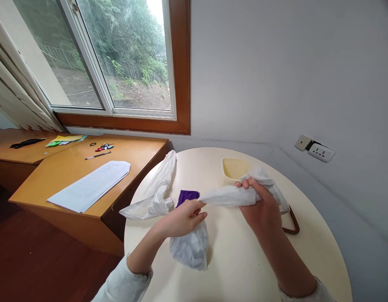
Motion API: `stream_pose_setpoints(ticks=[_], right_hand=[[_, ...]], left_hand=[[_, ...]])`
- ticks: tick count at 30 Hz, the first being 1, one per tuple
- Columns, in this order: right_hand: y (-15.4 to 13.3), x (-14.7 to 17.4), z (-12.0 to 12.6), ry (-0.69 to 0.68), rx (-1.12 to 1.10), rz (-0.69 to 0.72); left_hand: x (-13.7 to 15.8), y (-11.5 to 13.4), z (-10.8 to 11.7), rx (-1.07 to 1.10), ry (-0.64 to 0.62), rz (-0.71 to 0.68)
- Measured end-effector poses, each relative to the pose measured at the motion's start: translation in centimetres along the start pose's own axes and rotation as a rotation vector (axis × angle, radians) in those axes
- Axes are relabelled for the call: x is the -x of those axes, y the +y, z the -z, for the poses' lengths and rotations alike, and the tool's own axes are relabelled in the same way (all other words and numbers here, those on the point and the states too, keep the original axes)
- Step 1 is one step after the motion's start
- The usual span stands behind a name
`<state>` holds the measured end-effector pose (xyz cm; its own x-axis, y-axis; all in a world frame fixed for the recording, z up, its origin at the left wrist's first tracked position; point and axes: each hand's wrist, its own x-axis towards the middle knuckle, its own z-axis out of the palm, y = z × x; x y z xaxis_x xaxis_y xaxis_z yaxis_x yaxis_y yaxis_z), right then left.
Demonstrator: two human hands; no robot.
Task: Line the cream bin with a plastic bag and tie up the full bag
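Near the middle of the frame, a white plastic bag [227, 196] is stretching between the person's two hands above a round table [231, 264]. The left hand [184, 218], at the lower centre, is curling its fingers in loosely and holding the narrow end of the bag. The right hand [261, 205], right of centre, is wrapping its fingers and thumb firmly around the bunched plastic, with loose folds spreading out beyond its knuckles. Just below the left hand, a rounded lump of white plastic [190, 249] is showing; I cannot tell whether it is joining the stretched piece.

Behind the left hand, a purple cloth [187, 195] is lying partly hidden, and a second crumpled bag [156, 197] is resting at the table's left edge. A pale yellow container [234, 167] is standing behind the right hand, and a brown corner-shaped piece [294, 222] is poking out to its right. At the left of the frame, white papers [93, 184], a pen [98, 155] and keys [104, 147] are lying on a wooden desk [140, 151] beneath a window [128, 63].
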<state>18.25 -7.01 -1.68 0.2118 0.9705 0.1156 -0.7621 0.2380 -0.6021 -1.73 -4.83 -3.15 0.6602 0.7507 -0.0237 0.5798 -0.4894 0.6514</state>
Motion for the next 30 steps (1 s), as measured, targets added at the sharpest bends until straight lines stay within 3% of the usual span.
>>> stream_pose_setpoints(ticks=[4, 13, 22, 25, 30], right_hand=[[-0.3, 1.8, 1.0, 0.132, -0.028, -0.124], [1.8, 5.1, 5.0, 0.149, -0.142, -0.381], [6.1, 8.2, 4.0, 0.298, -0.182, -0.641], [7.9, 9.2, 3.4, 0.315, -0.210, -0.745], [10.8, 9.9, 2.2, 0.292, -0.270, -0.897]], left_hand=[[0.3, 0.2, -0.1, 0.007, 0.095, 0.039], [-0.1, 0.2, -0.6, 0.268, 0.342, -0.064], [-2.1, -0.3, -2.0, 0.325, 0.639, 0.037], [-2.4, -0.2, -2.3, 0.335, 0.653, 0.027], [-2.1, -0.3, -2.8, 0.355, 0.564, -0.056]])
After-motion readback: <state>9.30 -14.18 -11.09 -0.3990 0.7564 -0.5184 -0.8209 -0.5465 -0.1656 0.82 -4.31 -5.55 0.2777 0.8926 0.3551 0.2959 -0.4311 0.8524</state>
